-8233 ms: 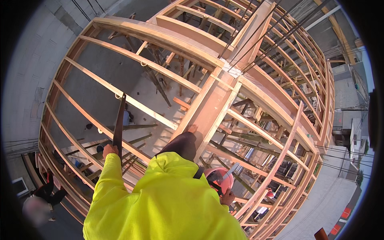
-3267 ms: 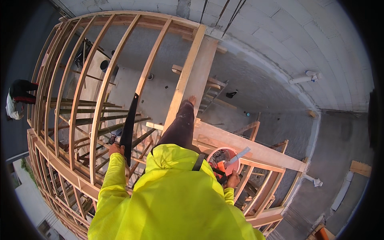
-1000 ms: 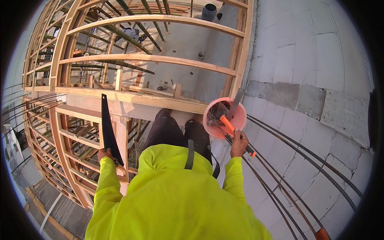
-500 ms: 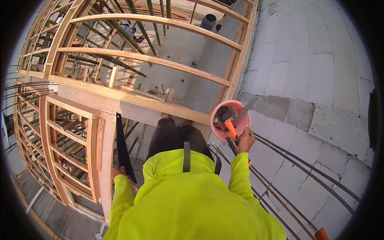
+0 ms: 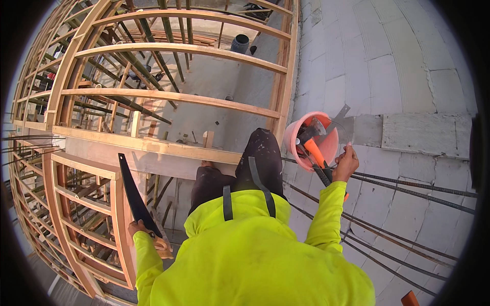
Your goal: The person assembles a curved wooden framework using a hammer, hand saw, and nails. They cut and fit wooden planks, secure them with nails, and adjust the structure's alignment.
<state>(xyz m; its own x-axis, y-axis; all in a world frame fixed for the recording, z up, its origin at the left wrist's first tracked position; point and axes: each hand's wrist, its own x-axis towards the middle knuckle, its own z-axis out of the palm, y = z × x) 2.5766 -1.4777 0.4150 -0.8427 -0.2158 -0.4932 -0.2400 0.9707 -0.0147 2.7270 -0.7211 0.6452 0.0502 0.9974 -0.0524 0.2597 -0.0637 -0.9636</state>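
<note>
My left hand is closed round a handsaw near where its dark blade meets the wooden handle. The blade points away and slightly left, beside the timber framing. On the right, my right hand is closed at the near rim of a pink bucket, with its thin wire handle at my fingers. Inside the bucket lie several tools, among them one with an orange grip and a flat metal blade that sticks out over the rim. The tools' lower ends are hidden.
Timber joists span an opening ahead, with bamboo props and a concrete floor far below. A timber beam crosses by my feet. To the right run a pale block wall and several steel bars. A dark barrel stands below.
My right knee has come up and forward. The bucket has shifted right with my right hand, and the saw has moved left with my left hand. The whole view has shifted.
</note>
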